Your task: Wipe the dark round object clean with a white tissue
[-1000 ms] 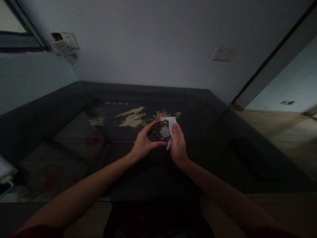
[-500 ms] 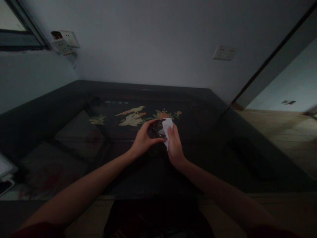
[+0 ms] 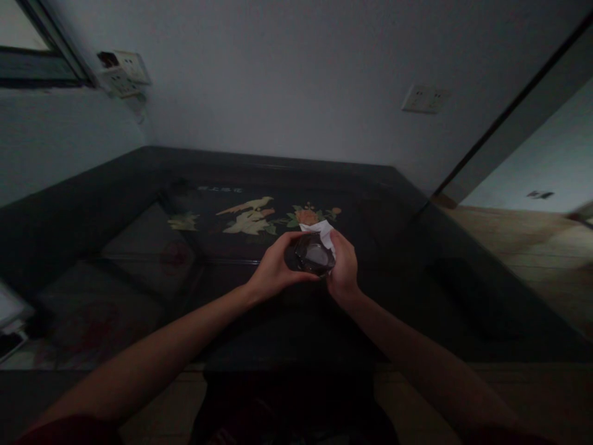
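A clear, faceted glass cup [image 3: 314, 254] is held over the dark tabletop, its round mouth or base turned toward me. My left hand [image 3: 277, 266] is closed round its left side, with the thumb along the lower edge and the fingers along the upper edge. On the other side, my right hand [image 3: 343, 266] presses a crumpled white tissue [image 3: 320, 229] against the glass. The fingers of my right hand are partly hidden behind the cup and tissue.
The dark glossy table [image 3: 278, 334] carries a bird-and-flower picture [image 3: 250, 216]. A dark flat object [image 3: 467, 296] lies on its right side. A white object [image 3: 12, 309] stands at the left edge. Wall sockets [image 3: 425, 99] sit above the table.
The glass cup has tilted so that its round end faces me more, and both hands have shifted slightly right and nearer. The tissue has moved to the cup's upper right edge.
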The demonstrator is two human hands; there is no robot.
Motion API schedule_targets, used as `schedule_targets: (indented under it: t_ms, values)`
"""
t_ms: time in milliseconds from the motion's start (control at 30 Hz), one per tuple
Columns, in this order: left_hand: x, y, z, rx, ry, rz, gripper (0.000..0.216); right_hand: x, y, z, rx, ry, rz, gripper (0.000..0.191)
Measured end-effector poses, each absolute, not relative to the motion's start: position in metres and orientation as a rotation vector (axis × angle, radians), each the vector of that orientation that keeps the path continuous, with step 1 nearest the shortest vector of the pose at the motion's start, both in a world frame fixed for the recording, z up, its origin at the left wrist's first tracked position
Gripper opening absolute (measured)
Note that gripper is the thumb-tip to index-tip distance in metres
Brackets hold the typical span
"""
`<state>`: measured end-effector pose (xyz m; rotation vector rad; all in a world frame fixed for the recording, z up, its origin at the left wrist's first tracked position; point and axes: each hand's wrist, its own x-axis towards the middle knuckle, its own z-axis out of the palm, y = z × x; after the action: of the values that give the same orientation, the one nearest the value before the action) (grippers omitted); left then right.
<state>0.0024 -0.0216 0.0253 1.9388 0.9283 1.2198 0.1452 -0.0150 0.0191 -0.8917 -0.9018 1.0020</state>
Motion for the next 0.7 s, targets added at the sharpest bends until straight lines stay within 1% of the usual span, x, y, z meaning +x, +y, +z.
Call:
schedule_targets:
  t_ms: [133,267,367,533,600,700]
  values:
    - [0.000,-0.019,0.027,1.976,0.912,1.116,0.074,0.153,-0.005,0.024,-0.941,-0.951,1.107,0.020]
    - [0.000,-0.015,0.024,1.941,0.965,1.141,0.074,0.147,-0.007,0.020,-0.916,-0.879,1.103,0.021]
    - [0.002,-0.011,0.019,1.872,1.008,1.244,0.074,0.135,-0.019,0.015,-0.868,-0.929,1.045,0.029]
    - [0.005,-0.007,0.014,1.740,1.096,1.397,0.071,0.121,-0.042,0.015,-0.925,-1.071,0.958,0.048]
    - [0.006,-0.008,0.013,1.719,1.118,1.406,0.068,0.121,-0.045,0.015,-0.943,-1.092,0.977,0.050]
    - [0.008,-0.011,0.014,1.717,1.108,1.390,0.067,0.126,-0.039,0.013,-0.909,-1.071,0.987,0.045]
